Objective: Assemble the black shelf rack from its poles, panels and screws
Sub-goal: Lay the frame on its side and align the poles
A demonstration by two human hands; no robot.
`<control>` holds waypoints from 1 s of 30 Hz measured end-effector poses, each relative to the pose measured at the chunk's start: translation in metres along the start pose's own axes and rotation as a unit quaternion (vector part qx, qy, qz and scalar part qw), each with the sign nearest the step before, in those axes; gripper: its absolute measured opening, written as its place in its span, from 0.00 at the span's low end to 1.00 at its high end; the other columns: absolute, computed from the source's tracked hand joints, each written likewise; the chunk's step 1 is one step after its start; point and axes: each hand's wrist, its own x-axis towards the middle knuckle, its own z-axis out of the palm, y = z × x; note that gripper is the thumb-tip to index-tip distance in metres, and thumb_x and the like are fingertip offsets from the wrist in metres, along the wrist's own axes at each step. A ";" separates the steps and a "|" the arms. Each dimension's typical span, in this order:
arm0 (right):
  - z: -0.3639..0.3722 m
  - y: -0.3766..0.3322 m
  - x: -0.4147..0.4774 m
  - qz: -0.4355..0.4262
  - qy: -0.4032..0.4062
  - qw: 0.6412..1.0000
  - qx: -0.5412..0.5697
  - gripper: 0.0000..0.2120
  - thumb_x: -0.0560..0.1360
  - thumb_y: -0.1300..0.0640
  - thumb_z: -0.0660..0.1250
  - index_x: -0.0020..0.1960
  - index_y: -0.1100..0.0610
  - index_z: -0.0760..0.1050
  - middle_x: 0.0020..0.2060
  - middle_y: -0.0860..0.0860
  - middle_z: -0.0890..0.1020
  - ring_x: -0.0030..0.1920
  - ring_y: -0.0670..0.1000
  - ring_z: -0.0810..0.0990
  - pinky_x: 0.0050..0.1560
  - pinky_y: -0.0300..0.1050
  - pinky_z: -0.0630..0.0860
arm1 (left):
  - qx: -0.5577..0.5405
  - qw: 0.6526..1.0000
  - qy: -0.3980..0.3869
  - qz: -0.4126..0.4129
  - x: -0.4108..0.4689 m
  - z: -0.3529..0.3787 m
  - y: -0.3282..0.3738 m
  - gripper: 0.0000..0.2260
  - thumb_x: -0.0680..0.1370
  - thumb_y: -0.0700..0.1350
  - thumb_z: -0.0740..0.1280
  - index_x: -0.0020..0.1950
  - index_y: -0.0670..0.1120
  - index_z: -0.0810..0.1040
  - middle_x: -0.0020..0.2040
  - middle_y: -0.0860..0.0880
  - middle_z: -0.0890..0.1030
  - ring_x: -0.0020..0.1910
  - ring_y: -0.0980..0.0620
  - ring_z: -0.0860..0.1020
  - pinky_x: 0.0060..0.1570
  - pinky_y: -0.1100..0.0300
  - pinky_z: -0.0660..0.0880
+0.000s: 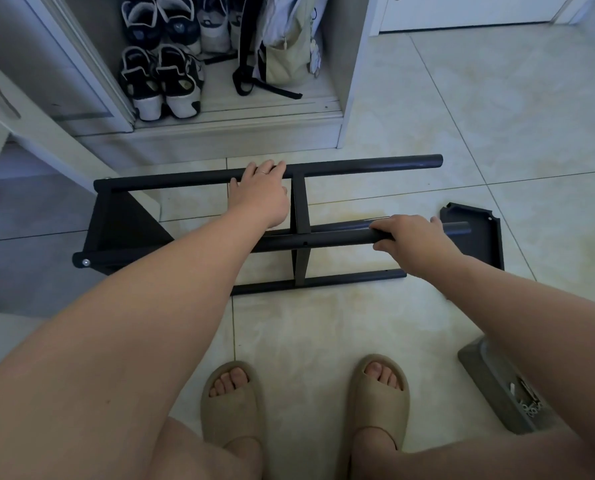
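Left hand [259,194] curls over far pole [358,165], right hand [415,239] wraps near pole [323,240]; half-built rack [123,223] lies sideways on floor [323,323]. Step looks like steadying the frame; next needs loose panel [479,237] fitted on open pole ends, then screws [531,407]

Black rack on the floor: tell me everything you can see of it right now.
The rack is matte black, metal by its look, lying on its side on the tiled floor. Round poles run left to right; an end panel is fixed at their left ends with a silver screw, a middle panel crosses midway, and the right ends are bare. The left hand grips the far pole; the right hand grips the near pole.
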 end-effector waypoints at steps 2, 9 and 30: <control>0.001 0.001 0.001 -0.006 0.010 1.000 -0.013 0.06 0.84 0.53 0.62 0.48 0.52 0.74 0.45 0.49 0.77 0.47 0.55 0.74 0.70 0.64 0.59 | 0.001 1.000 -0.004 0.002 0.004 -0.002 0.001 0.25 0.85 0.46 0.53 0.82 0.52 0.53 0.82 0.53 0.54 0.81 0.47 0.48 0.78 0.39 0.49; 0.006 0.004 0.009 -0.031 0.038 0.998 -0.032 0.08 0.85 0.52 0.60 0.58 0.52 0.76 0.52 0.49 0.78 0.56 0.56 0.74 0.72 0.70 0.54 | 0.002 1.000 0.001 0.005 0.007 -0.001 -0.003 0.25 0.85 0.46 0.53 0.82 0.52 0.52 0.82 0.53 0.54 0.81 0.46 0.48 0.77 0.39 0.49; -0.008 0.063 -0.074 0.030 0.037 0.998 -0.044 0.34 0.83 0.37 0.55 0.82 0.42 0.43 0.82 0.47 0.43 0.82 0.56 0.39 0.77 0.70 0.43 | 0.074 0.969 0.046 0.231 -0.072 0.008 0.080 0.26 0.85 0.58 0.50 0.82 0.52 0.52 0.83 0.50 0.48 0.82 0.47 0.45 0.79 0.43 0.46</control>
